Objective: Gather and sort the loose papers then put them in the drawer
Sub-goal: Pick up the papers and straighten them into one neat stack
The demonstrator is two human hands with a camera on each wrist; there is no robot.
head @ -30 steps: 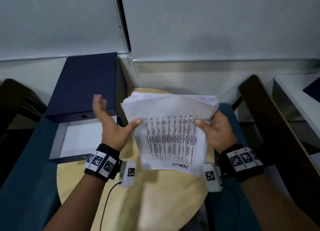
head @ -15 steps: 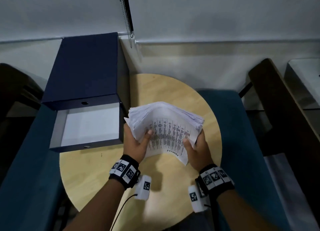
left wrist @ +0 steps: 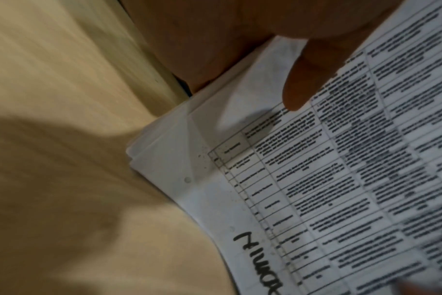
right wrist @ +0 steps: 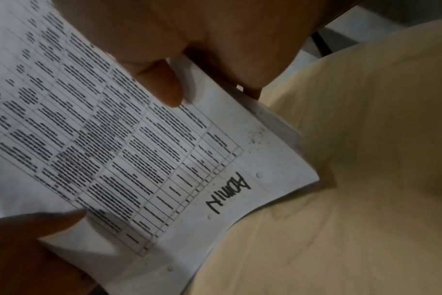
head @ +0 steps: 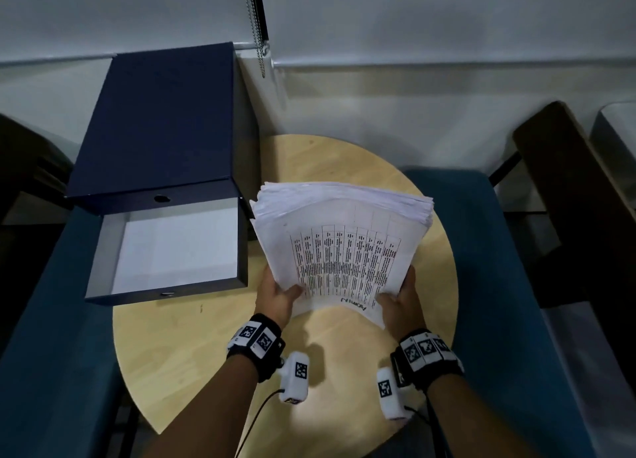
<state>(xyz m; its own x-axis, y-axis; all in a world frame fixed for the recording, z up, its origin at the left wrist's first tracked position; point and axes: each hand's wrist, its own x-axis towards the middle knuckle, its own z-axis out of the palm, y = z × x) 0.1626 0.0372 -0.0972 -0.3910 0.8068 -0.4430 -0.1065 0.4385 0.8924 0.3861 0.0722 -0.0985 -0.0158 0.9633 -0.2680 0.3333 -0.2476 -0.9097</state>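
Observation:
A thick stack of white papers (head: 340,237) with a printed table and handwritten "ADMIN" on top is held above the round wooden table (head: 192,347). My left hand (head: 278,296) grips its near left corner, thumb on the top sheet (left wrist: 316,179). My right hand (head: 399,299) grips the near right corner, thumb pressing the top sheet (right wrist: 164,159). The far edge fans upward. To the left, a dark blue box's drawer (head: 172,289) is pulled open, showing a white inside.
The dark blue box (head: 158,123) sits at the table's back left against the wall. A blind chain (head: 258,27) hangs behind it. Teal chairs stand on the left (head: 51,320) and right (head: 509,302). A dark wooden piece (head: 571,196) stands at right.
The left hand, open a second ago, now grips the stack's left corner. Both hands lowered the stack toward the table, near the open drawer.

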